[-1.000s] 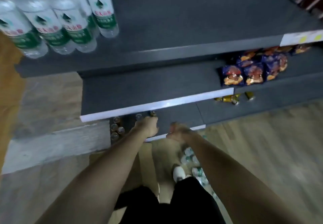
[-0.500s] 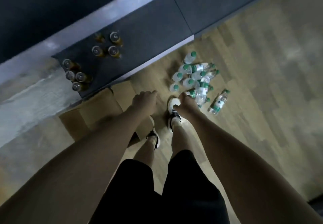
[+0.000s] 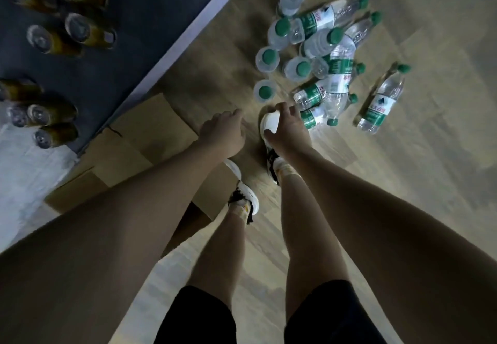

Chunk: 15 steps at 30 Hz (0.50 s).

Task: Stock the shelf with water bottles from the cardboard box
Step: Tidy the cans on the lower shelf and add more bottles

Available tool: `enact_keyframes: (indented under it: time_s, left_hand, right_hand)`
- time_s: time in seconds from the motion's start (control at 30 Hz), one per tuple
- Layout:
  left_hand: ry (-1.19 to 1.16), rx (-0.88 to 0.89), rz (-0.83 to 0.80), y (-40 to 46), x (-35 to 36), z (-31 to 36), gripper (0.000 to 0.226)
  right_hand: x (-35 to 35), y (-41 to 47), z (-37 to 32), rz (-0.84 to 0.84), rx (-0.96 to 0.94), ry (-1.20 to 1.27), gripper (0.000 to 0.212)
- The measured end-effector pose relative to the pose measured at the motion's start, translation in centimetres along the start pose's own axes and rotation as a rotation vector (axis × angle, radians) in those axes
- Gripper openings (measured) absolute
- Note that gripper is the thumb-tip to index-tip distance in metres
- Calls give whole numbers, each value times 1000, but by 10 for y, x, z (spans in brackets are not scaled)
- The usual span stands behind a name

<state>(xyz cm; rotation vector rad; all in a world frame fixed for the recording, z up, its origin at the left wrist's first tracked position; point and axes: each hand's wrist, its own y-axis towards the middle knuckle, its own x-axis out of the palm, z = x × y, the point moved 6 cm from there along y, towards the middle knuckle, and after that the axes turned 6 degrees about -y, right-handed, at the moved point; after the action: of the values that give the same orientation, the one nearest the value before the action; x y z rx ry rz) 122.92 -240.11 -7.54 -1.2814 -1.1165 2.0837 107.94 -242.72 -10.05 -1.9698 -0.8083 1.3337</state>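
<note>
Wood-patterned floor (image 3: 403, 196) carried a cluster of water bottles (image 3: 317, 56), green caps, clear bodies. Within the cluster, several stood upright and several lay on their sides, overlapping. One bottle (image 3: 382, 100) lay alone on its side, just to the right of the cluster. Flattened cardboard box (image 3: 145, 139) lay on the floor left of the cluster, against the edge of the dark bottom shelf (image 3: 134, 56). Amber bottles (image 3: 67, 34) lay on the shelf, well left of the cluster. Two white shoes (image 3: 247, 193) stood on the floor below the cluster.
</note>
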Motion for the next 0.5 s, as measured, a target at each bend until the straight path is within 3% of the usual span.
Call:
enact_keyframes:
  time_s: [0.2, 0.5]
  left_hand:
    - [30, -26, -55, 64, 31, -10, 34]
    - [-34, -50, -71, 127, 49, -27, 37]
  right_hand:
    - [23, 67, 19, 18, -53, 123, 91]
    - [51, 138, 12, 28, -94, 199, 85]
